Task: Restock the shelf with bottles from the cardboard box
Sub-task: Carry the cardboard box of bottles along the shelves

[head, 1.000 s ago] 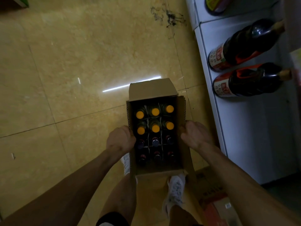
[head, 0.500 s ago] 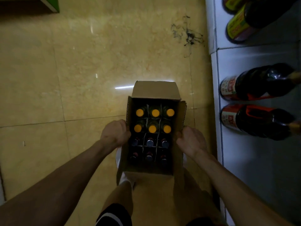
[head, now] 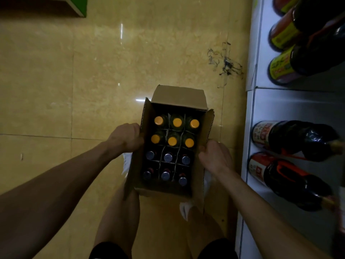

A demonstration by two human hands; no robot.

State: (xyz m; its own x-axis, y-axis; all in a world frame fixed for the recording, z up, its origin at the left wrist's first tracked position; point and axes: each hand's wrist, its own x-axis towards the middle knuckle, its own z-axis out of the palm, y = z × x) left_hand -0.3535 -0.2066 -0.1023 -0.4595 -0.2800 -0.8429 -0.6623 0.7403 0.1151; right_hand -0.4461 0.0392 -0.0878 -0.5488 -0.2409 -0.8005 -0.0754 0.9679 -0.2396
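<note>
Glossy tan tile floor (head: 89, 86) – dim, light-streaked, black scuff marks (head: 226, 63), green-edged board (head: 83, 6) top left

— What colour is shown on the cardboard box (head: 177, 94)?
— Plain brown. Orange caps (head: 177, 122) are seen on the six far bottles inside, and bluish-grey caps (head: 168, 157) on the six near ones.
— And the floor (head: 93, 81)?
— Yellow-beige tiles are shown, mottled like marble and crossed by thin dark joints. A black scribbled mark (head: 225, 62) is seen on them.
— How is the shelf (head: 298, 109) coloured?
— White. The large bottles (head: 295, 139) on it are seen as almost black, with red-and-white labels; the farther bottles (head: 280, 67) are labelled in yellow.
— What else is coloured?
— White shoes (head: 127, 161), black shorts (head: 109, 250) and a green edge (head: 83, 7) at the top left are seen.
</note>
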